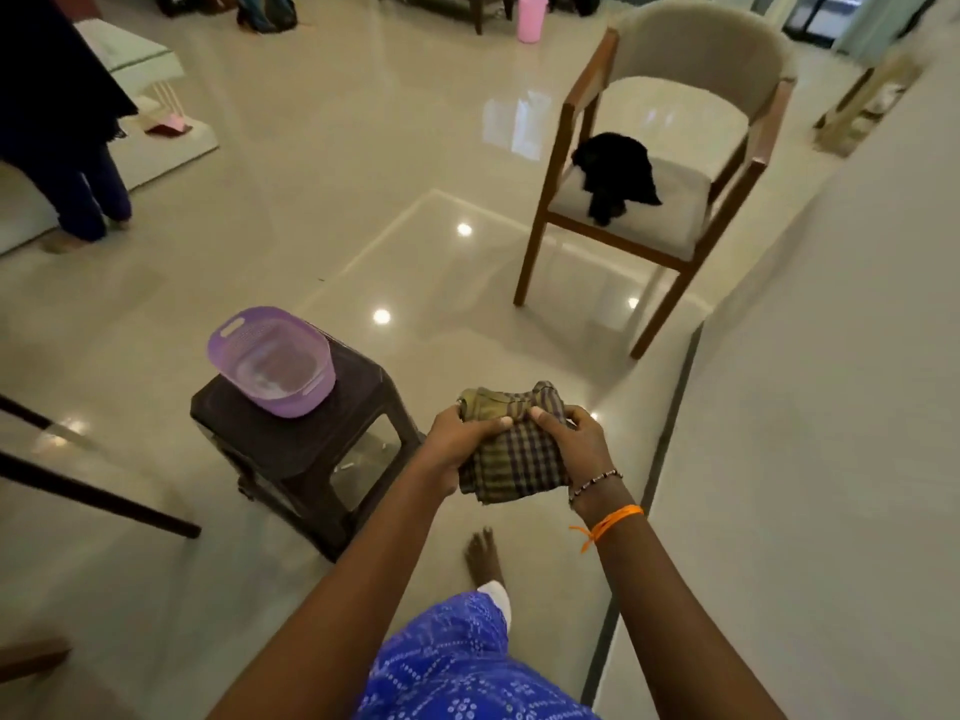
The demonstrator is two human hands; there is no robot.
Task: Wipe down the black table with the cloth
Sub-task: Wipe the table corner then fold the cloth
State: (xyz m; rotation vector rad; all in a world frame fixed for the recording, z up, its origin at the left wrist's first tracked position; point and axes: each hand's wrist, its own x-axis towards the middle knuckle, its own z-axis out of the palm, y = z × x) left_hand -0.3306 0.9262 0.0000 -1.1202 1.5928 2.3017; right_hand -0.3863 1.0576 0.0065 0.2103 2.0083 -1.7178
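Your view is dim and a little soft all over, with a warm cast. The glossy floor (311, 210) throws back small round ceiling-light spots and a broad pale patch of window glare just left of the chair (670, 163). Your hands and forearms read dark, underlit from above. The wide lens bends straight lines near the frame edges; the wall (857, 381) on your right leans inward. The far background and the standing person (67, 122) at the upper left are blurred, and the dark garment (618, 174) on the chair shows no detail.
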